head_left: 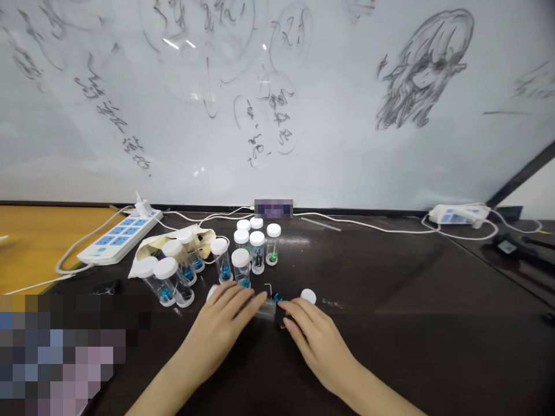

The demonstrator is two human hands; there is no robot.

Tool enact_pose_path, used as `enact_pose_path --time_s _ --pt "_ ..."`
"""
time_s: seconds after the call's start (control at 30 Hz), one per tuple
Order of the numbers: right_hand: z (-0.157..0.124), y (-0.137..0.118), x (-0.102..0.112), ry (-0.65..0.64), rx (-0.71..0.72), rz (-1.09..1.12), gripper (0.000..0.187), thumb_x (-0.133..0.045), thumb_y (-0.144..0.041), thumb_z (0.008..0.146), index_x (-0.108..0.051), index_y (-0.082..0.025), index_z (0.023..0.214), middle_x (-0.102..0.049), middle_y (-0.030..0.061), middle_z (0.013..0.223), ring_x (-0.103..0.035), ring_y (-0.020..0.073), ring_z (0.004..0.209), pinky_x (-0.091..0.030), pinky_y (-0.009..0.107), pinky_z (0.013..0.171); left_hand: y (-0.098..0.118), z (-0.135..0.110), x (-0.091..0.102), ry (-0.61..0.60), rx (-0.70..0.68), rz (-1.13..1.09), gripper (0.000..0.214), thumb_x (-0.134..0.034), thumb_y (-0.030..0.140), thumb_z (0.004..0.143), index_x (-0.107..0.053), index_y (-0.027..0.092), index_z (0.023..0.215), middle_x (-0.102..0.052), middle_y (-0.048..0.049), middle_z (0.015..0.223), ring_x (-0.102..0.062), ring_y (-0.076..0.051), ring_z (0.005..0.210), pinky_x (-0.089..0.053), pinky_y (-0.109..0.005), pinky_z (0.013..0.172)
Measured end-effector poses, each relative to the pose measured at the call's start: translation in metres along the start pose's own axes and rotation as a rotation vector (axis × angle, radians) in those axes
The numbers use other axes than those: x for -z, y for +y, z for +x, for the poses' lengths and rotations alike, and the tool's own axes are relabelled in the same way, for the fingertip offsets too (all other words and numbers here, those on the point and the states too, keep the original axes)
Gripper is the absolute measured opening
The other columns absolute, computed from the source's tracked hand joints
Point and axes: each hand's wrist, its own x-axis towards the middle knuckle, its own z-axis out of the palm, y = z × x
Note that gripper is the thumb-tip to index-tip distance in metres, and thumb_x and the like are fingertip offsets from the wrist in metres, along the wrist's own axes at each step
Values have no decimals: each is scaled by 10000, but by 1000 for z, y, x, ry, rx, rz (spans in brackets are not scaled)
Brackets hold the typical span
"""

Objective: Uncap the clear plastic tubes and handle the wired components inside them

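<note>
Left hand [225, 315] grips a clear plastic vial [265, 308] lying on its side, long axis left-right on the dark counter [411, 300]. Right hand [314, 335] pinches small dark contents at its open right end; loose white cap [308, 296] just beyond.

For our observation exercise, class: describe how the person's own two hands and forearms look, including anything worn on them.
Both the left hand and right hand are bare: no gloves, rings or watch show. Both forearms are bare as far as the frame's lower edge, with no sleeve in sight. The fingers are slender; nail details are too small to tell.

Even light, whiteboard [303, 115] glare, warped edges
</note>
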Motion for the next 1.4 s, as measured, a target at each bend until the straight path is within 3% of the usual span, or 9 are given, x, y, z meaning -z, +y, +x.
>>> enact_pose_path --time_s 0.1,0.4,0.53,0.7,0.83,0.97,1.07,1.23,1.4 --pt "0 -4 4 25 -69 312 216 -382 -263 1069 -512 -261 1242 -573 17 992 -560 151 860 -446 304 804 6 2 -5 -15 431 -688 450 -711 360 862 -599 361 1298 -646 -33 1193 -595 -239 1109 -471 -396 1024" --pt "-7 -27 -22 -62 -273 957 400 -526 -483 1002 -407 -221 1280 -550 33 961 -573 145 774 -506 256 648 33 1 -27 184 583 -1460 253 -556 324 937 -449 269 1160 -553 -21 1124 -592 -203 1125 -483 -350 1027" --pt "-10 -34 -29 -117 -281 1028 329 -547 -449 992 -478 -198 1193 -555 25 938 -605 143 756 -498 262 658 31 -3 -26 187 446 -1383 317 -677 365 874 -482 268 1103 -585 -27 1078 -577 -213 1104 -484 -323 960" --pt "0 -33 -8 -128 -150 473 194 -660 -287 890 -600 -210 1058 -617 21 1025 -579 177 969 -449 302 895 19 -10 -20 97 294 -1087 565 -777 597 735 -597 231 1125 -603 -72 1118 -540 -254 1122 -425 -319 987" --pt "17 16 37 124 -302 -170 199 -551 -363 975 -591 -214 1102 -623 34 1083 -605 174 985 -492 276 876 11 -8 -17 178 306 -750 311 -500 496 958 -584 256 1136 -579 -33 1126 -515 -192 1108 -365 -281 990" --pt "21 85 85 188 -611 -531 277 -529 -308 973 -622 -73 1087 -636 185 1000 -657 396 792 -506 595 733 6 -2 -24 113 284 -450 129 -479 269 984 -597 233 948 -588 -5 978 -523 -148 966 -374 -272 894" --pt "18 108 97 222 -677 -700 434 -543 -305 963 -550 46 1217 -553 304 1142 -653 436 717 -511 593 615 5 -3 -32 54 205 -301 156 -446 213 982 -596 255 994 -595 6 1017 -508 -163 993 -372 -322 946" --pt "20 75 69 212 -372 -668 386 -465 -304 1021 -505 -69 1325 -515 193 1276 -613 352 1034 -556 451 787 0 -5 -28 223 193 -131 165 -459 208 981 -520 309 1096 -555 32 1093 -497 -145 1055 -385 -314 960" --pt "51 3 37 93 -22 -499 260 -389 -278 1058 -534 -177 1248 -586 76 1164 -598 191 1043 -522 307 903 -14 6 -16 384 453 -21 277 -582 415 930 -438 254 1103 -513 -16 1034 -517 -218 999 -432 -378 851"
